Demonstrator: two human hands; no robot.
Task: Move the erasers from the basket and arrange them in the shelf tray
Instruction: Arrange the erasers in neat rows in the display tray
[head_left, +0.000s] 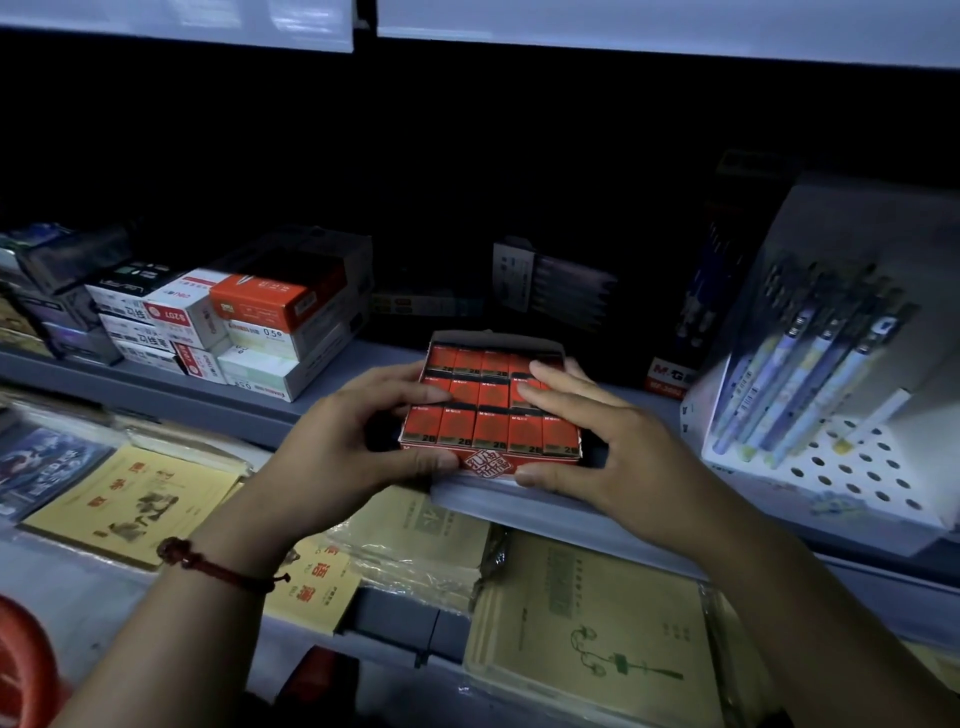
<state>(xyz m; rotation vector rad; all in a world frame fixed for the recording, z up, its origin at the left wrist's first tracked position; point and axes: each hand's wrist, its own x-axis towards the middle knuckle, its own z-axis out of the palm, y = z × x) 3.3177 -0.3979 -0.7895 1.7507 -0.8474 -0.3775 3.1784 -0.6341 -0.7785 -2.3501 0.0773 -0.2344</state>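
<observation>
A red cardboard tray stands at the front edge of the grey shelf, filled with rows of red 2B erasers. My left hand grips the tray's left side, fingers lying over the middle row and thumb at the front lower corner. My right hand holds the right side, fingers resting across the erasers and thumb under the front edge. At the bottom left corner a red curved object, maybe the basket, shows only in part.
Stacked white and orange stationery boxes stand left of the tray. A white perforated pen display with several pens stands to the right. Dark pen boxes sit behind. Yellow exercise books and wrapped notebooks lie on the lower shelf.
</observation>
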